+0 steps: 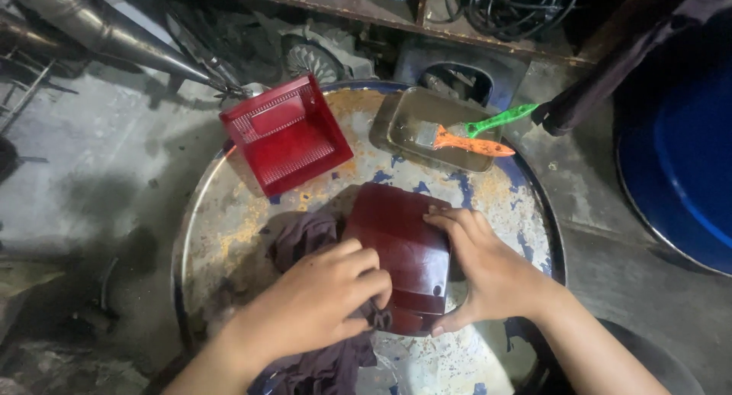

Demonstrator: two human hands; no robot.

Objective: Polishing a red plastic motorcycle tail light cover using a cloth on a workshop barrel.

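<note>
The fingers of the left hand [324, 292] were curled down over a dark purple cloth [305, 239], pressing a bunched part of it against the near left edge of a dark red plastic cover [400, 250]. The fingers of the right hand [488, 269] lay spread along the cover's right side, with the thumb hooked under its lower corner, gripping it in place. The cover lay smooth side up, tilted a little, near the middle of a round drum top [229, 212], rusty with patches of blue paint, which served as the desk. The cloth trailed from under the left hand toward the near rim.

Farther back on the drum top, to the left, sat a brighter red ribbed lamp lens [286, 132], hollow side up. To its right stood a shallow metal tray [412, 109] with a paintbrush [461, 141] lying in it, its handle orange; a green handle [499, 120] crossed just above it. A grey metal pipe [91, 25] ran across the upper left over the concrete floor [91, 158]. A blue barrel [686, 158] stood at the right, well apart from the hands
</note>
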